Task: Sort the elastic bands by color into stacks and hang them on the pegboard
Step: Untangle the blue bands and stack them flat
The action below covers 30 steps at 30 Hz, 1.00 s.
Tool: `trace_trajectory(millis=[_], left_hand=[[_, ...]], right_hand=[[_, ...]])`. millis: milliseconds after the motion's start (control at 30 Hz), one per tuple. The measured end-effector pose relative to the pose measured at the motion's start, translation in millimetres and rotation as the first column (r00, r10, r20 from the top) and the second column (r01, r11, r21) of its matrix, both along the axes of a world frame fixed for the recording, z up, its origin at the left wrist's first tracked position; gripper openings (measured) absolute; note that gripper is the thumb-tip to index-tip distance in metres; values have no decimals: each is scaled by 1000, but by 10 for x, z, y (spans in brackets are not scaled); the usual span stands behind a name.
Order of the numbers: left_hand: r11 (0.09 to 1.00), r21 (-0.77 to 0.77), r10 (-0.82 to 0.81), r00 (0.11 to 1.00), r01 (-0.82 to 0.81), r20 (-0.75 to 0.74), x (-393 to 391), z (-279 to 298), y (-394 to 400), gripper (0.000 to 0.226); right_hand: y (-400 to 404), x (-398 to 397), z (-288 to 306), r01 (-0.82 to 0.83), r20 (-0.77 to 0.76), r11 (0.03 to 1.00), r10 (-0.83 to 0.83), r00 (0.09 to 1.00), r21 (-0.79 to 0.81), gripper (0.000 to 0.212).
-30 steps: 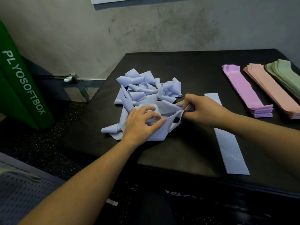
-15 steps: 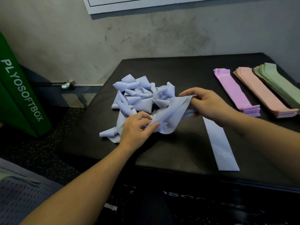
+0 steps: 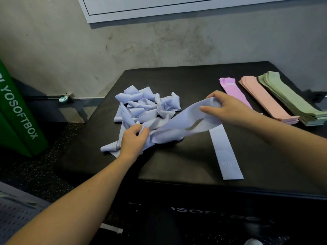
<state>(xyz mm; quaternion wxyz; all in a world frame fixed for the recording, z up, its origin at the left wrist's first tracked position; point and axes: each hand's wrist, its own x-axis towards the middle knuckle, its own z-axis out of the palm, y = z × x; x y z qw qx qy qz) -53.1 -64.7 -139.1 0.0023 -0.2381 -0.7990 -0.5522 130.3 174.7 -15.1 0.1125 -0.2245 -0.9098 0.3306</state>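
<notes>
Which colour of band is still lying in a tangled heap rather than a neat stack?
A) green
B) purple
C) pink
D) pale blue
D: the pale blue bands sit in a crumpled heap, while the purple stack, pink stack and green stack lie flat and tidy.

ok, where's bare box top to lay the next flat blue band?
Free: near edge of the black box top, between the left hand and the flat blue band; also the far strip behind the blue pile. Crowded: right side, with purple stack, pink stack and green stack.
</notes>
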Motion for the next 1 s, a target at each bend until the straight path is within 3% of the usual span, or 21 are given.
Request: trace_trajectory(millis=[100,200,300,400,433,533,600,700,800,867,933,1000], left_hand=[[993,-119,-36,991,20,-132,-7,23,44,29],[979,-203,-69,967,19,-244,27,82,79,27],[954,-266,-233,905,141,-356,61,221,88,56],[888,-398,-415,771,229,-483,75,346,107,66],[857,-457,-461,747,237,-478,77,376,114,64],[730,-640,-486,840,238,-242,149,446,104,59],[705,-679,-483,841,207,-244,198,474,120,59],[823,-519,-443,831,230,-335,357,625,189,62],[918,-245,-368,900,312,-232,624,906,319,42],[924,-46,-383,918,380,-106,885,1174,413,35],[879,154,-450,892,451,-40,1132,1442,501,44],[822,234,-529,848,519,-23,1373,1688,568,53]], right_hand=[[73,70,47,14,9,1000,-14,1000,-20,38],[70,118,92,-4,-79,997,-2,997,-77,29],[41,128,159,22,-182,938,-90,979,-346,19],[-23,141,287,23,-265,776,-243,933,-630,15],[-55,154,332,5,-277,720,-274,921,-694,15],[-158,210,436,-87,-317,589,-299,900,-803,20],[-192,258,491,-121,-313,527,-293,903,-841,20],[-222,349,611,-125,-315,543,-272,909,-831,20],[-286,439,721,-126,-330,614,-231,915,-779,13],[-320,541,782,-131,-318,685,-153,936,-717,15],[-338,647,840,-116,-282,767,-87,956,-631,9],[-356,761,899,-119,-264,829,-36,964,-546,7]])
